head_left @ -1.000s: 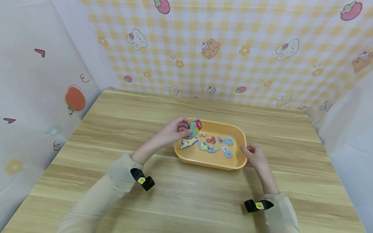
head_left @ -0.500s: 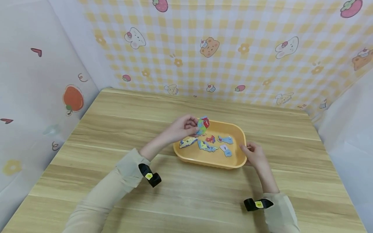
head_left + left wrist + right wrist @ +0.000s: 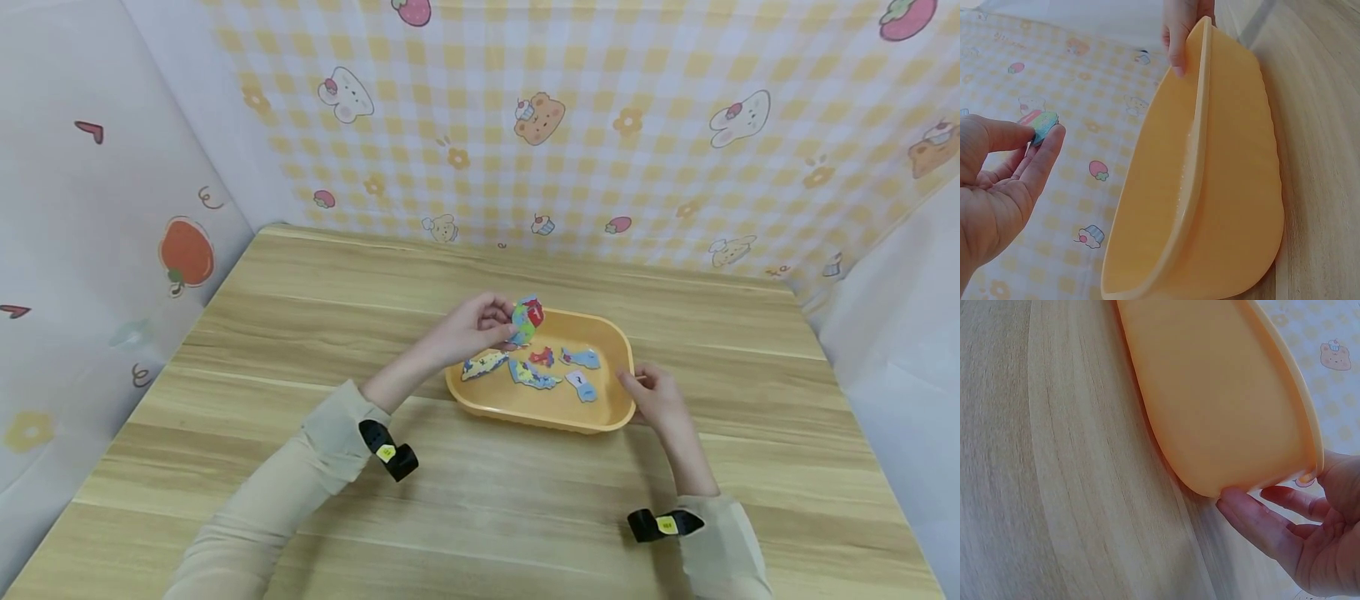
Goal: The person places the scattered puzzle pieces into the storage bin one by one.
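Between thumb and fingers my left hand (image 3: pixel 476 327) pinches a flat puzzle piece (image 3: pixel 527 319) printed in green, blue and red. It is held up over the back left part of a yellow plastic tray (image 3: pixel 540 415). In the left wrist view the same puzzle piece (image 3: pixel 1046 127) shows nearly edge-on at the fingertips. My right hand (image 3: pixel 654 400) grips the tray's right end, thumb over the rim and fingers against the outside wall, as the right wrist view shows with the hand (image 3: pixel 1310 531) under the rim. Several more pieces lie in the tray, among them a red piece (image 3: pixel 542 357).
Inside the tray are also a blue piece (image 3: pixel 581 358), a white and blue piece (image 3: pixel 582 387) and two long patterned ones. The tray stands on a wood-grain table (image 3: pixel 480 500). A checked cloth (image 3: pixel 480 150) hangs behind, with pale cloth at both sides.
My left hand has moved right and slightly up with the puzzle piece, mostly in the first half second. The right hand keeps its grip on the tray, which stays in place.
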`<act>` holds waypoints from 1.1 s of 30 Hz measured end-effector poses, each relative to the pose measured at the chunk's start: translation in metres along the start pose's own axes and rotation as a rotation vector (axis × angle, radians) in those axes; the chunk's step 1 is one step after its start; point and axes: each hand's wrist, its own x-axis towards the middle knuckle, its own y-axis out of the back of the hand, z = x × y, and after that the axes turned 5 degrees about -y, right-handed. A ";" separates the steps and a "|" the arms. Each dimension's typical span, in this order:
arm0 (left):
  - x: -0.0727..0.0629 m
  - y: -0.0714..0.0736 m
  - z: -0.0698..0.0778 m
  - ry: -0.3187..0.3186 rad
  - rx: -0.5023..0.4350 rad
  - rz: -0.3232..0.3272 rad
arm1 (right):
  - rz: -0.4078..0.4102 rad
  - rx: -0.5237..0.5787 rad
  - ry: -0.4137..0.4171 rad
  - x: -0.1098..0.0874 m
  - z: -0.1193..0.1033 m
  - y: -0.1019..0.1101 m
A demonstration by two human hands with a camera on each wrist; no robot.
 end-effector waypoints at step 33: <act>0.019 0.002 -0.037 0.011 0.715 -0.346 | -0.006 -0.022 -0.008 0.001 -0.001 0.000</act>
